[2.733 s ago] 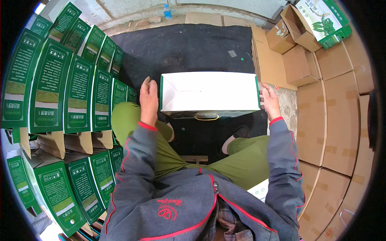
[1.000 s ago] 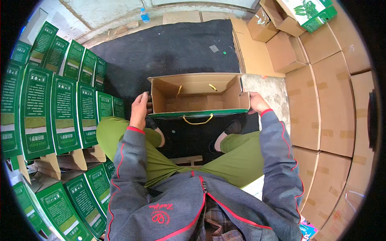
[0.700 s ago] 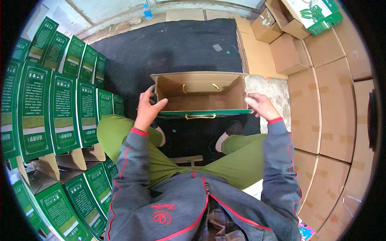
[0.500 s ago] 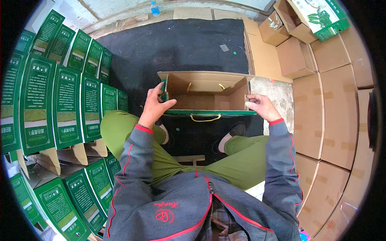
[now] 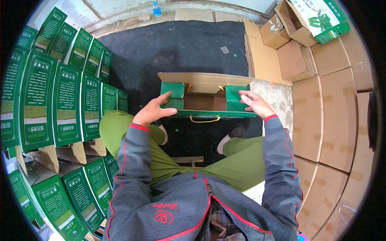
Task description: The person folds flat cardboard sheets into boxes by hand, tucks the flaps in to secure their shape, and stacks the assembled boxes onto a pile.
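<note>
Cardboard carton — one, brown inside, green outside, two green end flaps folded inward — left hand and right hand each press one flap, fingers extended.

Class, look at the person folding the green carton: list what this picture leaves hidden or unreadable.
1. Head view: the carton's underside, hidden by its own walls and green end flaps.
2. Head view: the left hand's palm, turned away from the camera.
3. Head view: whether the right hand presses or just touches the flap.
4. Head view: the bottle by the far wall, too small to make out its contents.
</note>
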Demonstrator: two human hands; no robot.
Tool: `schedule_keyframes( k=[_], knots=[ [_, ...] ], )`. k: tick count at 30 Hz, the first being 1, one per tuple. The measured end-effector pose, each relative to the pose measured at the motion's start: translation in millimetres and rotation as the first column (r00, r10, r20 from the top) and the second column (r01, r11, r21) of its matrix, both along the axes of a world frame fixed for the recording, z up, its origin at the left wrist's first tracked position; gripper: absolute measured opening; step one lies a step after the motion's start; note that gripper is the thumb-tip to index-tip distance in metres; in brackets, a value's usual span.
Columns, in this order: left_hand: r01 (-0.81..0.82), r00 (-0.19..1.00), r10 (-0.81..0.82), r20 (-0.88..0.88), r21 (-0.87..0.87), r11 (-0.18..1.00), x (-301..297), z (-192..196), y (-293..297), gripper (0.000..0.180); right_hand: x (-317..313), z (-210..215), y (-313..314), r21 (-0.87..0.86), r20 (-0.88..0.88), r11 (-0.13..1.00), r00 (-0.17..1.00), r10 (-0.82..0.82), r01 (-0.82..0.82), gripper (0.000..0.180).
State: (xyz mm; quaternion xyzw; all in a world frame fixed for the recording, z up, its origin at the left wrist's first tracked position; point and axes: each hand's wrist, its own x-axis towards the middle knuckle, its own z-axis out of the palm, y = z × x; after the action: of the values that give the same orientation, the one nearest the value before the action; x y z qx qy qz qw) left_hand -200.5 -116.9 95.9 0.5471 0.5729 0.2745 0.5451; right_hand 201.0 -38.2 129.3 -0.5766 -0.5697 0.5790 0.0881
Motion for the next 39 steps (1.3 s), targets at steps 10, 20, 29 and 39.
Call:
schedule_keyframes(
  k=[10, 20, 29, 39],
  knots=[
    [-0.156, 0.796, 0.35, -0.494, 0.391, 0.907, 21.1, -19.1, 6.3, 0.05, 7.9, -22.4, -4.0, 0.448, 0.251, 0.889, 0.968, -0.022, -0.096, 0.045],
    [0.206, 0.733, 0.155, -0.662, 0.434, 0.877, 47.5, -19.6, 3.1, 0.052, -36.4, -15.1, -45.7, 0.455, 0.714, 0.677, 0.691, 0.11, -0.578, 0.087],
    [0.316, 0.589, 0.089, -0.803, 0.33, 0.889, 59.3, -15.0, -1.8, 0.086, -37.2, -19.8, -36.3, 0.51, 0.69, 0.637, 0.717, 0.097, -0.578, 0.081],
    [0.336, 0.593, 0.031, -0.804, 0.282, 0.899, 54.7, -24.3, -8.4, 0.089, -40.1, -24.8, -45.6, 0.421, 0.751, 0.621, 0.638, 0.171, -0.662, 0.086]
  ],
)
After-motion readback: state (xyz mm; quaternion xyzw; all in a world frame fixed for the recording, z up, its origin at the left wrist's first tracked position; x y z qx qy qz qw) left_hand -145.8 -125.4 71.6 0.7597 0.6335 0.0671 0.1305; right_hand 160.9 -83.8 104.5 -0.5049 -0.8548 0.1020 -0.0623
